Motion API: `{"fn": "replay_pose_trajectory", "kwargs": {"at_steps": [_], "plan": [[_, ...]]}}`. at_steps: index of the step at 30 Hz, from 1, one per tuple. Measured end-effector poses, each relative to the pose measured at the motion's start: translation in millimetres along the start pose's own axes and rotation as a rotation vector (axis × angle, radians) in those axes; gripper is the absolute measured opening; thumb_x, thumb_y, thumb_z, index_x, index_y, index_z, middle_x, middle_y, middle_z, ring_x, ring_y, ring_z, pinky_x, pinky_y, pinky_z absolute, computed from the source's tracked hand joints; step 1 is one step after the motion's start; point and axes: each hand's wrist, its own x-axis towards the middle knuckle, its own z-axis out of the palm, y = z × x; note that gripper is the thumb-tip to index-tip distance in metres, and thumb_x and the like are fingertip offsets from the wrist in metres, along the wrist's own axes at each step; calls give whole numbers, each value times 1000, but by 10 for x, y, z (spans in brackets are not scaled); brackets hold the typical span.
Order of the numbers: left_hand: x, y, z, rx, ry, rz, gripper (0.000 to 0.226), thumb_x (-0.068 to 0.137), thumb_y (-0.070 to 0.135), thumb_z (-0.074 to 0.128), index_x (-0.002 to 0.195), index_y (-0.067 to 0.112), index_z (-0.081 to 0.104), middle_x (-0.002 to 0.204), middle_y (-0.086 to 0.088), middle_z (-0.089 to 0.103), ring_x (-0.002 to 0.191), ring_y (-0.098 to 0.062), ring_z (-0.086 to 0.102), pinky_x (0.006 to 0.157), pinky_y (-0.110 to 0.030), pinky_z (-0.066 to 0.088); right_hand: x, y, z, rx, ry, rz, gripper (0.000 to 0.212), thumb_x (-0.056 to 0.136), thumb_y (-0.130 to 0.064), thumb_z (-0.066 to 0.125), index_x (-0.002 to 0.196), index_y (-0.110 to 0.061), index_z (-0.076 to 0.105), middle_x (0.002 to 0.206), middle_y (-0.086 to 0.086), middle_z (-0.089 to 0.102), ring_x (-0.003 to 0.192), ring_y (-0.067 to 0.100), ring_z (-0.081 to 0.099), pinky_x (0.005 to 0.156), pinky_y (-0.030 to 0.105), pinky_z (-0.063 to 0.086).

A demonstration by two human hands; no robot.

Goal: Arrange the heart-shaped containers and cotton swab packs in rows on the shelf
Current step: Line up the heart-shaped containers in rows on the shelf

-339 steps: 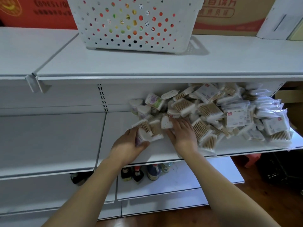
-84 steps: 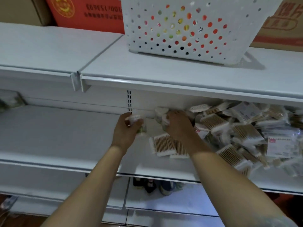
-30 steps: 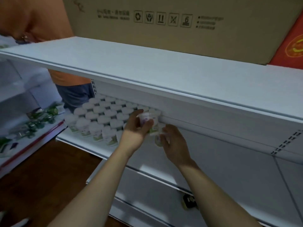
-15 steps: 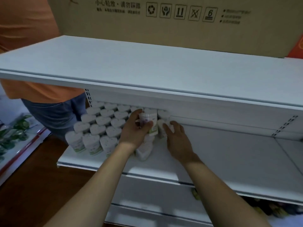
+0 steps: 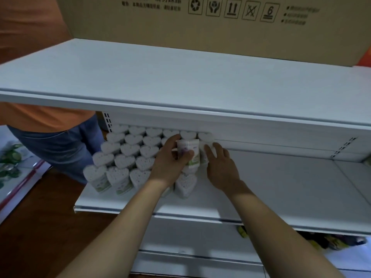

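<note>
Several white heart-shaped containers [image 5: 128, 149] stand upright in rows at the left end of the middle shelf [image 5: 281, 189]. My left hand [image 5: 170, 157] grips one container with a purple and green label [image 5: 188, 149], held above the right side of the rows. My right hand [image 5: 218, 163] rests against another heart-shaped container [image 5: 203, 151] standing just right of it, fingers spread around its side. A lone container [image 5: 185, 183] stands at the front below my left hand. No cotton swab packs are in view.
The top shelf [image 5: 180, 81] overhangs the rows and carries a large cardboard box [image 5: 200, 23]. A person in an orange shirt and jeans [image 5: 50, 125] stands at the shelf's left end. Bottles [image 5: 321, 239] lie on the lower shelf at right. Wooden floor lies below left.
My view has moved closer to the rows. My left hand still holds its container above the rows, and my right hand has shifted slightly against the container beside it.
</note>
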Motion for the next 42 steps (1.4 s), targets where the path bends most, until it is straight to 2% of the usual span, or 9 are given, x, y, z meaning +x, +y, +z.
{"fn": "replay_pose_trajectory", "kwargs": {"at_steps": [3, 5, 9, 17, 20, 24, 30, 36, 42], "plan": [[43, 11, 22, 18, -18, 30, 61, 92, 34, 70, 147, 28, 43, 130, 9, 50, 116, -11, 55, 95, -32, 51, -15, 1, -127, 87, 25, 30, 73, 92, -9, 50, 158, -17, 19, 162, 13, 17, 141, 40, 27, 103, 50, 45], [82, 3, 50, 21, -26, 38, 62, 90, 36, 71, 146, 29, 44, 131, 7, 52, 116, -12, 56, 97, -35, 51, -40, -2, -253, 301, 206, 31, 58, 96, -9, 46, 153, -13, 35, 152, 14, 40, 133, 36, 43, 102, 48, 46], [113, 42, 170, 51, -44, 112, 58, 88, 34, 75, 139, 30, 49, 121, 15, 56, 102, 3, 58, 85, -17, 50, -131, -109, -685, 872, 265, 118, 38, 99, -23, 59, 136, -28, 59, 123, -7, 67, 104, 7, 65, 90, 20, 50], [167, -3, 351, 278, -180, 290, 69, 91, 44, 68, 149, 23, 39, 139, 10, 50, 127, -9, 47, 103, -26, 39, -202, 21, -886, 711, 161, 124, 32, 84, -26, 74, 116, -30, 70, 103, -14, 71, 84, -3, 68, 77, 8, 48], [222, -167, 272, 685, -135, 385, 76, 94, 61, 28, 154, 14, 32, 155, -4, 40, 145, -24, 31, 117, -38, 25, -268, 135, -769, 617, 196, 163, 41, 80, -37, 70, 119, -26, 68, 108, -9, 70, 86, 3, 68, 79, 14, 52], [240, -341, 153, 1084, -254, 301, 68, 95, 44, 14, 151, 15, 38, 162, -7, 29, 151, -29, 19, 120, -47, 15, -364, 124, -442, 531, 123, 98, 55, 82, -51, 60, 126, -17, 64, 124, 3, 66, 102, 18, 66, 87, 35, 56], [216, -445, 135, 1042, -253, 365, 71, 90, 43, 18, 128, 5, 65, 140, -17, 57, 135, -41, 47, 108, -55, 36, -353, -31, -18, 383, 81, 108, 47, 99, -28, 57, 142, -10, 52, 146, 25, 47, 130, 40, 51, 104, 46, 46], [219, -389, 135, 1037, -278, 336, 75, 89, 46, 14, 133, 7, 60, 145, -16, 53, 137, -38, 45, 111, -51, 34, -334, -58, 74, 286, 102, 91, 54, 99, -44, 39, 143, -16, 53, 147, 24, 47, 120, 44, 58, 83, 54, 57], [215, -355, 140, 1021, -267, 324, 63, 93, 39, 25, 139, 8, 54, 152, -15, 44, 144, -34, 34, 115, -45, 28, -315, -95, 26, 219, 65, 97, 47, 102, -34, 51, 146, -17, 49, 150, 23, 43, 122, 47, 55, 79, 55, 56]]}}
